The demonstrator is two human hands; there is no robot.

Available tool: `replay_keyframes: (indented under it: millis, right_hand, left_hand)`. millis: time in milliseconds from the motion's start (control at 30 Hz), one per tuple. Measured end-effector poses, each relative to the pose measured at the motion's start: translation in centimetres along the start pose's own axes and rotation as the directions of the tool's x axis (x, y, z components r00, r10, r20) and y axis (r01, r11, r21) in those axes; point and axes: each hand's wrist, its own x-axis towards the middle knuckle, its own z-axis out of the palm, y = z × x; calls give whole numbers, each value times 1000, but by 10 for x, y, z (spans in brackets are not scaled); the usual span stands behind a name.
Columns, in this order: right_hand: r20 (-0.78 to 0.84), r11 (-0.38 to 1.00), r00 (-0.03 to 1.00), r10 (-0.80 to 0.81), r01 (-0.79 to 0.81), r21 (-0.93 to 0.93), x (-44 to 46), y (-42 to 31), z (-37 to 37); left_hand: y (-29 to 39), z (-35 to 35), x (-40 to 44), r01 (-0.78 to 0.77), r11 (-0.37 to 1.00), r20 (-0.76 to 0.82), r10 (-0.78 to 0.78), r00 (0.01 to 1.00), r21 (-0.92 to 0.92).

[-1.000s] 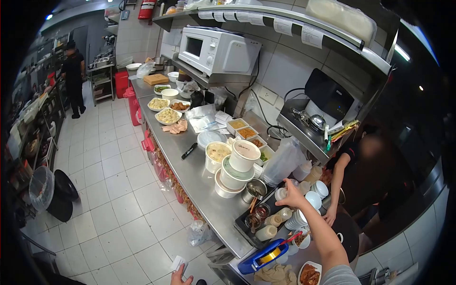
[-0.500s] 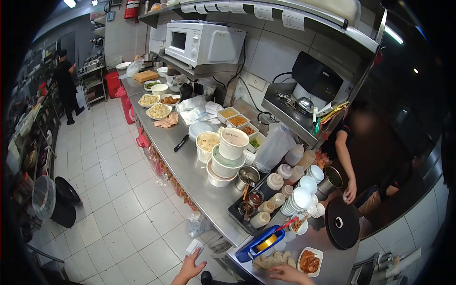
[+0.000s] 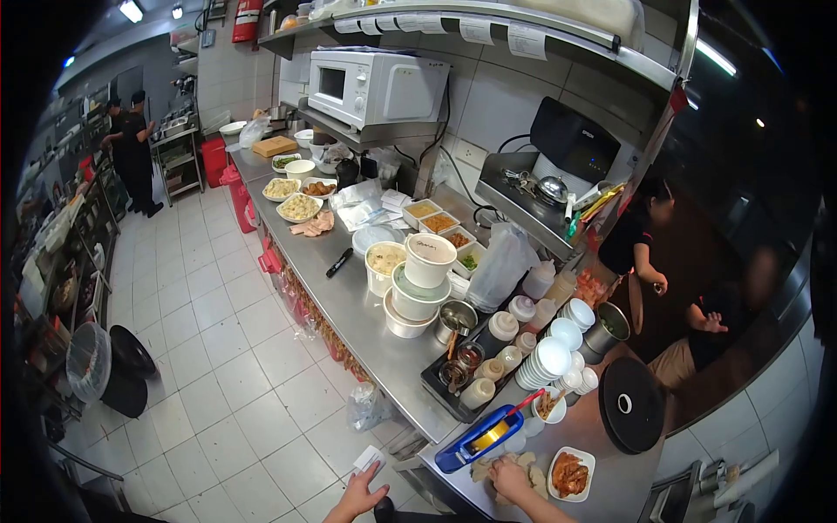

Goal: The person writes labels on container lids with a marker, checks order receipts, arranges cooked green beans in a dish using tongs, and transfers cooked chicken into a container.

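Note:
My left hand (image 3: 359,495) is over the floor at the bottom of the view, with a small white paper slip (image 3: 370,459) at its fingertips and the thumb apart. On the steel counter (image 3: 558,440), my right hand (image 3: 508,478) is closed on a crumpled beige cloth (image 3: 516,463), fingers partly hidden in its folds. Just right of that hand sits a white square dish (image 3: 590,477) of reddish food. A blue tape dispenser (image 3: 475,440) with yellow tape stands beyond the cloth. Near it is a white bowl (image 3: 549,406) with brownish pieces.
A round black tray (image 3: 629,406) lies at the counter's right end. Sauce bottles (image 3: 503,326), stacked white bowls (image 3: 552,359) and lidded tubs (image 3: 416,292) crowd the counter. Two people (image 3: 641,240) (image 3: 719,318) are beyond the opening. A bin (image 3: 113,383) stands on the floor left.
My right hand has come down onto the cloth and bunched it. A person across the counter has drawn an arm back from the black tray. Another person shows at the far left.

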Motion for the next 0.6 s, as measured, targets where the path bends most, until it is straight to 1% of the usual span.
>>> replay_keyframes:
  millis: [33,167,200,233,267,300,333,400,467,500,533,567,600]
  right_hand:
    - [6,1000,1000,-26,26,-6,0,5,3]
    - [64,997,995,-71,73,-23,2,25,9]
    - [62,985,994,-90,80,154,-4,24,4]
    - [53,940,994,-94,71,333,-12,24,-2]
    - [173,868,983,-59,-35,496,-29,18,-23]
    - [290,767,957,-24,-168,619,-44,8,-47]
    - [519,624,855,-17,-396,673,-66,4,-79]
    - [762,479,647,-37,-657,581,-111,27,-94]
    - [916,480,390,98,-825,300,-149,68,-100]
    - [878,478,366,310,-858,189,-164,91,-95]
    - [798,468,331,503,-881,71,-176,114,-83]
    - [676,378,455,579,-885,272,-186,139,-61]
    - [519,311,542,661,-828,467,-195,158,-45]
  left_hand:
    - [-4,3,1,-23,1000,-11,23,1000,8]
    - [2,2,1,10,999,-13,-11,1000,-33]
    - [5,0,3,9,1000,-12,-9,1000,-24]
    - [9,-2,3,5,1000,5,-4,1000,-10]
    - [12,-6,4,-2,1000,-21,1,1000,-25]
    - [16,-9,4,-9,999,-27,8,1000,-39]
    - [19,-9,4,-17,999,-18,16,1000,-52]
    - [14,-5,2,-21,994,-44,16,999,-107]
    - [10,2,-2,-53,990,-60,46,997,-130]
    - [-2,4,-4,-19,990,-2,19,1000,-139]
    - [-6,7,-8,24,993,29,-21,999,-111]
    - [-6,13,-13,43,993,52,-37,998,-111]
    - [-5,18,-19,61,992,65,-54,996,-112]
